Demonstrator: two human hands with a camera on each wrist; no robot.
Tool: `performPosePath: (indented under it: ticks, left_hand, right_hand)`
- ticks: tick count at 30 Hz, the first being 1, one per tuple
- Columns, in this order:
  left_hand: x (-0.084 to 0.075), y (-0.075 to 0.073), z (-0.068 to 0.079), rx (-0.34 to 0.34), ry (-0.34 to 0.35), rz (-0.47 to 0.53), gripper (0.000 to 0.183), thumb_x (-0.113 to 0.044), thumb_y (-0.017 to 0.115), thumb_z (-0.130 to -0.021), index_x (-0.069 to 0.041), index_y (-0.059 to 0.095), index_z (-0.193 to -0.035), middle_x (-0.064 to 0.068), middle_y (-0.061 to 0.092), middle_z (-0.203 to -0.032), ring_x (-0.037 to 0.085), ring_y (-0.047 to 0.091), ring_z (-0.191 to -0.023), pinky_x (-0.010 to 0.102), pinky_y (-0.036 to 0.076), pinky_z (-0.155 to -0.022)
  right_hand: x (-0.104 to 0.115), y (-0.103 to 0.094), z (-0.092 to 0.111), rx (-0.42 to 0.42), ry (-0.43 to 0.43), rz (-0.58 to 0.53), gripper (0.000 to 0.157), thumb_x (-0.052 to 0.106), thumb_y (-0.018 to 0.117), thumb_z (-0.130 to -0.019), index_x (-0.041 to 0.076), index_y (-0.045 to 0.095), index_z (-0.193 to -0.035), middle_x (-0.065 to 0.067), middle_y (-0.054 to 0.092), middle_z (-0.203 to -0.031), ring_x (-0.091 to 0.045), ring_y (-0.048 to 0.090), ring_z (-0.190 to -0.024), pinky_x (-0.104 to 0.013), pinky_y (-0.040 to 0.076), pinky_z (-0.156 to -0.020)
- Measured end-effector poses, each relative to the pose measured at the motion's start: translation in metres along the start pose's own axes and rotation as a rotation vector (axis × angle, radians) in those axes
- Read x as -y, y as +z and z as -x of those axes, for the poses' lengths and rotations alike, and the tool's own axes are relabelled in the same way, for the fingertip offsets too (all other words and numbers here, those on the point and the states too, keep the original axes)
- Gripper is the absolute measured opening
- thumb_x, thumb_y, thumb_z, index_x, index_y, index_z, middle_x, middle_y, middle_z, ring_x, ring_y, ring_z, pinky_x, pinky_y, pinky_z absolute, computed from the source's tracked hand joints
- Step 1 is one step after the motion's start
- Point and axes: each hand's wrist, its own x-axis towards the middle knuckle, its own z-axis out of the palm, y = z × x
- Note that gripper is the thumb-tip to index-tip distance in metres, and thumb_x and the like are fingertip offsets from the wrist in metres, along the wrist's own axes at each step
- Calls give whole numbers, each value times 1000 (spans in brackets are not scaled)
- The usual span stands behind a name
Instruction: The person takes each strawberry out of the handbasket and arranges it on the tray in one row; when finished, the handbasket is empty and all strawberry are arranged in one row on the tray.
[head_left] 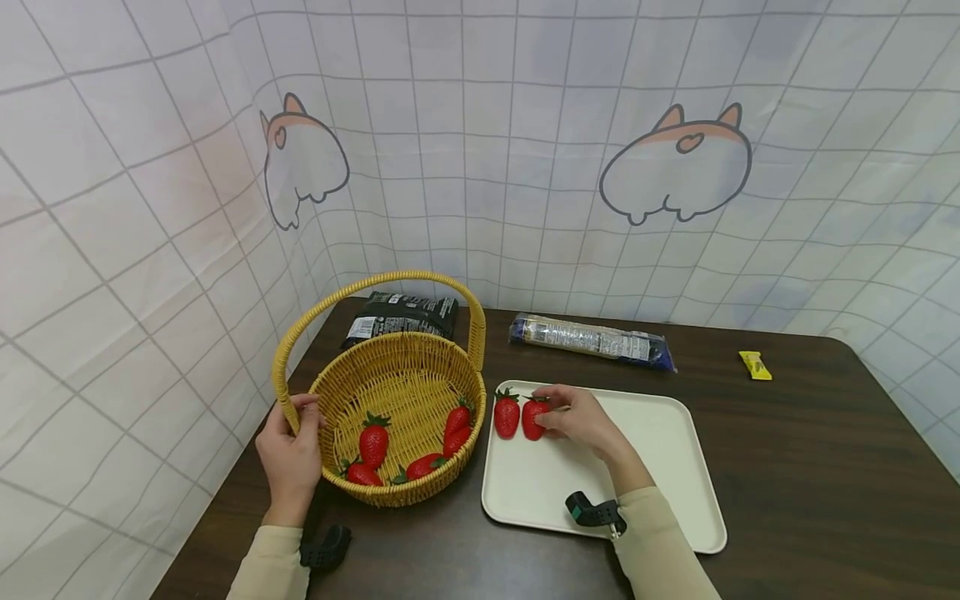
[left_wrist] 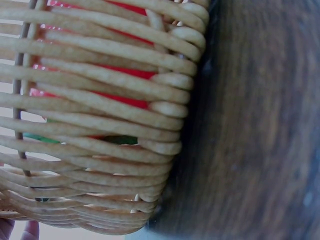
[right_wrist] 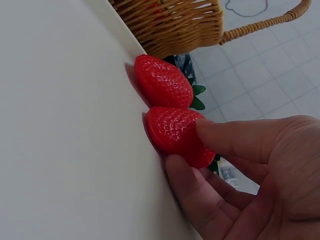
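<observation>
My left hand (head_left: pixel 288 458) grips the yellow wicker basket (head_left: pixel 393 493) at its left side, where the arched handle meets the rim. Inside the basket lie several red strawberries (head_left: pixel 373 442) with green leaves, mostly along the front and right. My right hand (head_left: pixel 588 425) pinches a strawberry (head_left: pixel 533 419) between thumb and fingers at the upper left of a white tray (head_left: pixel 667 442). Close beside it, on the left, another strawberry (head_left: pixel 507 416) lies on the tray. The right wrist view shows the pinched strawberry (right_wrist: pixel 177 131) low on the tray surface, its neighbour (right_wrist: pixel 165 84) alongside.
Behind the basket lies a black package (head_left: pixel 408 315). A long clear-and-blue packet (head_left: pixel 592 340) stretches behind the tray, and a small yellow wrapper (head_left: pixel 755 365) sits at the back right of the dark wooden table (head_left: pixel 817 467). A white grid-patterned curtain (head_left: pixel 510 167) hangs behind.
</observation>
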Motion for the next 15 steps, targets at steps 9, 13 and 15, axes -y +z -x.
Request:
performPosePath:
  ticks: [9, 13, 15]
  left_hand:
    - [10, 0, -1, -4, -6, -2, 12, -2, 60, -95, 6, 68, -99, 17, 62, -69, 9, 58, -60, 17, 38, -48]
    - [11, 0, 0, -4, -10, 4, 13, -4, 61, -95, 5, 69, -98, 10, 62, -68, 7, 58, -61, 17, 39, -48]
    - [11, 0, 0, -5, -11, 3, 13, -4, 60, -95, 5, 69, -98, 8, 62, -68, 7, 58, -61, 17, 39, -48]
  right_hand:
    - [-1, 3, -1, -4, 6, -11, 40, -2, 69, -85, 1, 63, -124, -19, 62, -112, -22, 65, -87, -36, 58, -73]
    - [-1, 3, -2, -10, 6, -5, 40, -2, 69, -85, 2, 63, -124, -18, 62, -113, -22, 65, -87, -36, 58, -73]
    - [-1, 3, -1, -13, 8, -6, 39, -1, 69, -85, 2, 63, -124, -18, 62, -113, -22, 65, -87, -36, 58, -73]
